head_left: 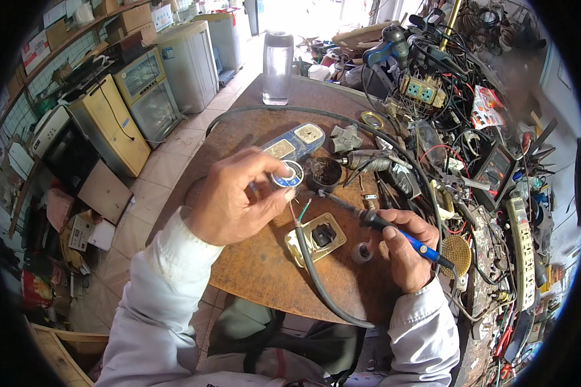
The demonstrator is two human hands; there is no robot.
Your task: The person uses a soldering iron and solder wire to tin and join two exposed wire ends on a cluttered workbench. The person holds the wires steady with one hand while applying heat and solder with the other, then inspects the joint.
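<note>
Soldering iron sits in the right hand — grip clamped round its blue handle, tip aimed up-left toward the bared wire ends of a black cable. Those ends, red and green, stick up just beside a beige switch plate lying flat on the round brown desk. Cable curves from there toward the desk's near edge.

Left hand hovers above the desk, grip pinched shut on a small blue-and-white solder spool. Just right of the spool — a dark round tin, contents too dark to tell. Behind it a blue-and-white flat device with two pale faces.

A small grey tape roll lies near the right thumb. Clear plastic bottle stands upright at the far desk edge. Right of the desk: tangled wires, a power strip, a green socket block.
</note>
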